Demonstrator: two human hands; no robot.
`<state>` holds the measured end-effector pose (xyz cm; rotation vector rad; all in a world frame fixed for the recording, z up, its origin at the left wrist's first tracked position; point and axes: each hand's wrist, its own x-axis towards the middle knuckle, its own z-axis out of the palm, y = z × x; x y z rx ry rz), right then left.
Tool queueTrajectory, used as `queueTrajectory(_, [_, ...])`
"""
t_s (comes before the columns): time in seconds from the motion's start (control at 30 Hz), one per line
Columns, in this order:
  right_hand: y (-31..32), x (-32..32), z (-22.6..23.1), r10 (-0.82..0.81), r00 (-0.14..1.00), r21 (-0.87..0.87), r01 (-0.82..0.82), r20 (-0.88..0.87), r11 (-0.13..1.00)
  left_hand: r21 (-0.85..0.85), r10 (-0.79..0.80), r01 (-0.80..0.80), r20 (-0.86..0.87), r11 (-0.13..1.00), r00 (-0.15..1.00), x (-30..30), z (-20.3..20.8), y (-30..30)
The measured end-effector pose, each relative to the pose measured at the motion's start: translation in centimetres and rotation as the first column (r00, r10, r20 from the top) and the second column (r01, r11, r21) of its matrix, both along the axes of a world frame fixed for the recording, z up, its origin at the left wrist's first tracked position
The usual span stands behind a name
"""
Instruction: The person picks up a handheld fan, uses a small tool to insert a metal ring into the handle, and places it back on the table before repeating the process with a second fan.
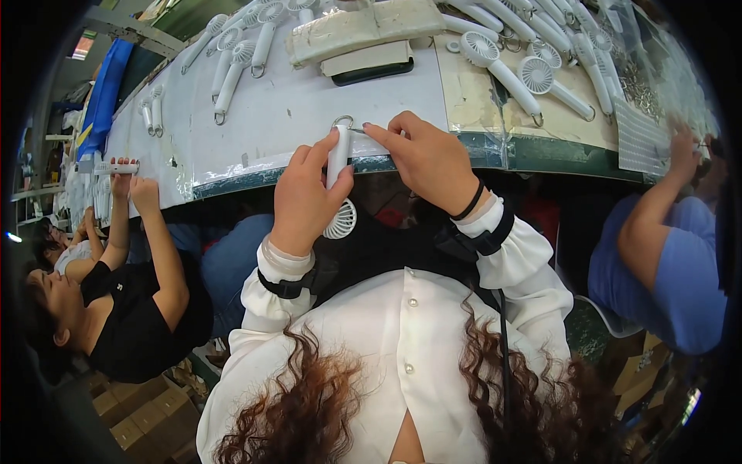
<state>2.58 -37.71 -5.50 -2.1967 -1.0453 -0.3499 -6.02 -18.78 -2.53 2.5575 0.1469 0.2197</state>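
A white handheld fan is in my left hand, whose fingers and thumb are closed round its handle. The fan's round grille points down toward me, past the table's front edge. At the handle's upper end is a metal carabiner clip. My right hand is beside the clip with thumb and forefinger pinched together. Between those fingertips and the clip runs a thin dark metal piece, too small to name.
More white fans lie at the back right and at the back left. A padded block stands on the white tabletop, with a dark flat object before it. Co-workers sit at left and right.
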Motion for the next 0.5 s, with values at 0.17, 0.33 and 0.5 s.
queueTrajectory(0.17, [0.01, -0.10, 0.05, 0.004, 1.000, 0.008, -0.004, -0.014, 1.000, 0.003, 0.002, -0.002, -0.004, 1.000, 1.000, 0.01, 0.02, -0.04])
queueTrajectory(0.33, [0.00, -0.12, -0.14, 0.004, 1.000, -0.006, -0.004, -0.023, 1.000, -0.003, 0.000, 0.000, -0.002, 1.000, 1.000, -0.02, 0.00, -0.01])
queueTrajectory(0.5, [-0.02, -0.08, -0.23, 0.015, 0.999, 0.004, -0.015, -0.046, 1.000, 0.011, -0.013, 0.013, 0.014, 1.000, 1.000, -0.02, -0.10, 0.08])
